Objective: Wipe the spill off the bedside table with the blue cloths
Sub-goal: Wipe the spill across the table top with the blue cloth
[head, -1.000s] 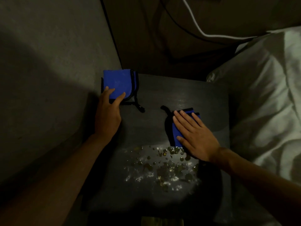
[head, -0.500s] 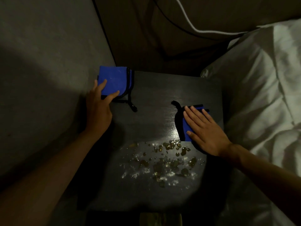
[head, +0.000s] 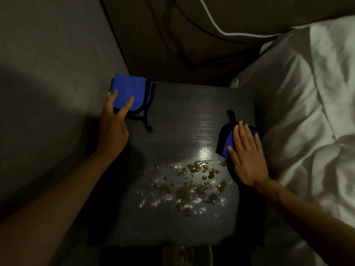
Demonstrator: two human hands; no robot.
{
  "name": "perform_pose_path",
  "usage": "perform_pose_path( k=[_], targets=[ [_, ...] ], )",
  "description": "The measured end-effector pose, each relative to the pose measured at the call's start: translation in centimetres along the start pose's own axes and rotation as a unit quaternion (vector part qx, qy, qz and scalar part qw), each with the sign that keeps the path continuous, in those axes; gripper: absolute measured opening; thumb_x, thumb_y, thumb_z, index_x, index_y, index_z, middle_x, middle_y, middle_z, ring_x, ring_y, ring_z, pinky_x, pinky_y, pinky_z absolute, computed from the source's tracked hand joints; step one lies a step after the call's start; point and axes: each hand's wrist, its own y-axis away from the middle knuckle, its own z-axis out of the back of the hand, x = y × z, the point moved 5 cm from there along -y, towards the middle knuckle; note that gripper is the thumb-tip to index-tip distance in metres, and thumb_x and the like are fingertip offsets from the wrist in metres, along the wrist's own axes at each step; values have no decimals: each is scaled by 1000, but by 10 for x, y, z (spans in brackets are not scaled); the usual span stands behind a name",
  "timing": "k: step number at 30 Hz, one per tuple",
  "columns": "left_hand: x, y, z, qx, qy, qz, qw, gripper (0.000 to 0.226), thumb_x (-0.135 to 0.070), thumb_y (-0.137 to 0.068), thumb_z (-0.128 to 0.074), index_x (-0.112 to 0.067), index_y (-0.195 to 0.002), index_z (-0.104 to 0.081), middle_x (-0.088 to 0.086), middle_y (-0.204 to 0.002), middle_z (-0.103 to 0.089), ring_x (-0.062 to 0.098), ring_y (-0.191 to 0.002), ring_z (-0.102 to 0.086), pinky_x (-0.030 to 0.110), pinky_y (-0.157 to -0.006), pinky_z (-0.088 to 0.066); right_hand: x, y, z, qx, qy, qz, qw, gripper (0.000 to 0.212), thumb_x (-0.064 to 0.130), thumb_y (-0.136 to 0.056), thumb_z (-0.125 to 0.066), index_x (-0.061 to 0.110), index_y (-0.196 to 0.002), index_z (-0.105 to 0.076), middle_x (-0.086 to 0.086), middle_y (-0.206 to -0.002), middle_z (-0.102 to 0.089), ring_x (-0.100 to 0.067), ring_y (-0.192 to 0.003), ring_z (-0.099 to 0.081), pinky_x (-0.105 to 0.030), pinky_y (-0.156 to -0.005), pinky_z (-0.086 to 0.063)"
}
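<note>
- The right hand, flat and open on its blue cloth, has slid away from the spill toward the bed-side edge of the bedside table.
- The left hand, fingers spread, still pins the other blue cloth at the corner far from the spill.
- The spill looks untouched; I'd say wiping hasn't started.
</note>
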Motion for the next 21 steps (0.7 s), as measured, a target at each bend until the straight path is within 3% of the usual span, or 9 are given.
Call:
perform_pose_path(
  k=[3, 7, 9, 12, 17, 21],
  targets=[
    [1, 18, 1, -13, -29, -14, 999, 68, 1, -92, -49, -22, -151, -26, 11, -161, -12, 30, -148, -11, 44, -118, -16, 3, 6, -1, 14, -20, -39, 999, 72, 56, -98, 3, 19, -159, 9, -1, -168, 17, -13, -153, 21, -36, -125, 13],
    [12, 32, -10, 48, -49, -20, 997, 52, -28, -101, -39, -24, -151, -25, 6, -163, -8, 27, -149, -2, 50, -119, -14, -3, 0, 31, -47, -12, 34, 998, 68, 43, -99, -21, 13, -160, -24, -11, -168, -19, -27, -154, -21, -51, -123, -21],
    [16, 37, -14, 71, -73, -36, 994, 52, -38, -100, -32, -24, -150, -29, 4, -163, -7, 26, -150, 1, 48, -119, -8, -5, -8, 35, -35, 31, 135, 990, 63, 39, -102, -28, 15, -160, -26, -12, -168, -20, -28, -155, -19, -53, -122, -24],
    [16, 38, -15, 93, -85, -57, 990, 57, -45, -97, -26, -22, -148, -34, 4, -163, -7, 24, -149, 2, 50, -117, -8, -9, -20, 20, 28, 101, 246, 964, 59, 46, -108, -15, 23, -162, -15, -10, -170, -9, -25, -158, -3, -48, -125, -12],
    [13, 43, -14, 94, -63, -75, 991, 60, -47, -95, -30, -19, -147, -37, 7, -162, -12, 26, -150, -5, 58, -116, -17, -8, -17, 11, 5, 83, 190, 978, 60, 48, -108, -7, 22, -162, -15, -11, -170, -10, -27, -158, -4, -54, -124, -16],
    [12, 44, -14, 82, -54, -68, 993, 60, -49, -96, -30, -18, -146, -38, 6, -162, -13, 24, -150, -6, 58, -116, -17, -4, -9, 7, -18, 60, 124, 990, 59, 45, -108, -11, 21, -162, -16, -9, -170, -9, -24, -158, -3, -54, -124, -16]
  ],
)
